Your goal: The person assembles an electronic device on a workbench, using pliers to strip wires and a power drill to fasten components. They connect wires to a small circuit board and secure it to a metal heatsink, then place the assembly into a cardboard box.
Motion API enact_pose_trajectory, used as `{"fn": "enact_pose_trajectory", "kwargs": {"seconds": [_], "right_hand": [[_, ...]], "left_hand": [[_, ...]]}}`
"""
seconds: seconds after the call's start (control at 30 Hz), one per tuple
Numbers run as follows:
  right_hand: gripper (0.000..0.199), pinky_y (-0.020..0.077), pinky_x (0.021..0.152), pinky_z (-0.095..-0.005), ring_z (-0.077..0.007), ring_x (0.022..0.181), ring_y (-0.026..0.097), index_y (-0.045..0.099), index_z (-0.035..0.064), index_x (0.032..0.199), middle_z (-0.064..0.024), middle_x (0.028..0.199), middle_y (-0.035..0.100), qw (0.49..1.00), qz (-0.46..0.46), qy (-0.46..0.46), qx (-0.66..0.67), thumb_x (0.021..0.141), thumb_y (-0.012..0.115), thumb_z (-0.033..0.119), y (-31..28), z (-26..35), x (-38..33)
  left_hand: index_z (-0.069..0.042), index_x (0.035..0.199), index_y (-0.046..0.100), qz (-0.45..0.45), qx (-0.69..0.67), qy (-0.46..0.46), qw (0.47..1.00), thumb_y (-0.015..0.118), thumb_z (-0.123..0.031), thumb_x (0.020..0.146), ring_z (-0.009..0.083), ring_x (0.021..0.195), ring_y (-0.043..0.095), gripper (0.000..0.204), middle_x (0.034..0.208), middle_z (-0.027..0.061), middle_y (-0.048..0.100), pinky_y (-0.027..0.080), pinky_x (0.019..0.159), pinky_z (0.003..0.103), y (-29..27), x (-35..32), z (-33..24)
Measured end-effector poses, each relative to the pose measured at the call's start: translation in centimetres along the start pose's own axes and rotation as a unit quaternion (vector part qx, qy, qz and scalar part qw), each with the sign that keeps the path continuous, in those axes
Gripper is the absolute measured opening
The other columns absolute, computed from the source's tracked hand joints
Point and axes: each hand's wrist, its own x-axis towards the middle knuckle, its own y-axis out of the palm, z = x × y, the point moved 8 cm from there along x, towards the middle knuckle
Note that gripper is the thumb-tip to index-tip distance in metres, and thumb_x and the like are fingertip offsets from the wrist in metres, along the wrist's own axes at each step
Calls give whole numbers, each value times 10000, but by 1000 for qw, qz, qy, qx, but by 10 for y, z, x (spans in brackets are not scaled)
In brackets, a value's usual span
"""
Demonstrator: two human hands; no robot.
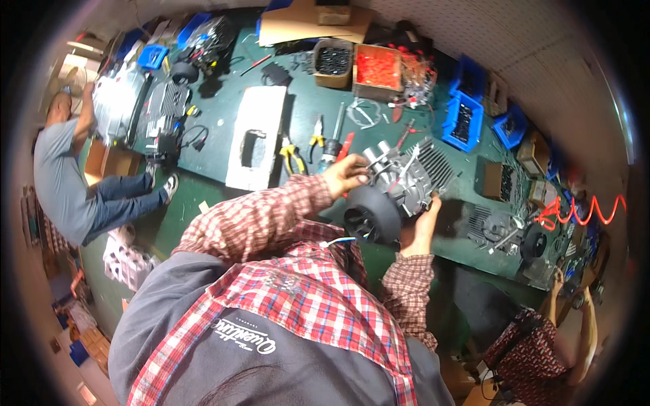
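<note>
Two hands on one finned metal unit, apparently partway through

Head view: the finned metal unit (pixel 409 179) is up at the near edge of the green bench (pixel 217 115), in front of the person's chest. The right hand (pixel 421 227) grasps it from the near right side, thumb up against the casing. The left hand (pixel 347 177) has its fingers half curled at the upper left, beside the silver cylinders (pixel 378 152); whether they grip or only steady, I cannot tell.

As for progress, the main body looks put together: the cylinders, the fins (pixel 435 161) and a black round part (pixel 372 215) all sit on it. The innards are exposed, with no cover over the side facing up, so I judge it unfinished. A loose wire end (pixel 338 241) shows below the left hand; what it joins to is unclear.

A similar unit (pixel 497 230) lies on the bench to the right. The yellow-handled pliers (pixel 292 157) and a teal power tool (pixel 330 154) lie unheld, and the orange small parts (pixel 378 68) stay boxed. Any fastening or wiring left cannot be confirmed from here.
</note>
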Motion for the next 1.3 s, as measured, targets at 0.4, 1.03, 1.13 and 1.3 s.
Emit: {"fn": "enact_pose_trajectory", "kwargs": {"seconds": [0.4, 1.03, 1.13, 1.3], "right_hand": [[856, 459, 893, -445, -403, 1009, 542, 374, 192, 1448, -230, 1077, 454, 684, -28, -309, -660, 698, 758, 343, 223, -112, 19], [449, 473, 853, -437, -393, 1005, 589, 532, 12, 1239, -224, 1083, 603, 617, -32, -333, -712, 873, 656, 241, 132, -171, 2], [209, 477, 693, -458, -390, 803, 617, 631, 23, 908, -171, 873, 640, 611, 10, -339, -715, 904, 607, 230, 135, -157, -2], [248, 472, 698, -464, -396, 835, 607, 622, 44, 895, -179, 870, 643, 574, 134, -204, -781, 902, 593, 291, 163, -152, 2]], "left_hand": [[-189, 1483, 251, -146, -213, -164, 952, 378, -763, 848, 287, 1098, 535, 865, 1337, 164, 409, 512, 862, 533, -146, -155, -23], [-152, 1155, 580, -345, -251, -147, 893, 403, -573, 962, 162, 629, 570, 495, 860, 24, 611, 495, 567, 352, -239, -157, 73], [-93, 1171, 576, -294, -287, -97, 906, 245, -651, 955, 207, 647, 598, 684, 789, 54, 621, 500, 592, 348, -248, -163, 57], [-47, 1061, 612, -376, -311, -118, 865, 336, -580, 980, 192, 556, 504, 605, 596, 33, 461, 432, 512, 326, -290, -189, 59]]}}
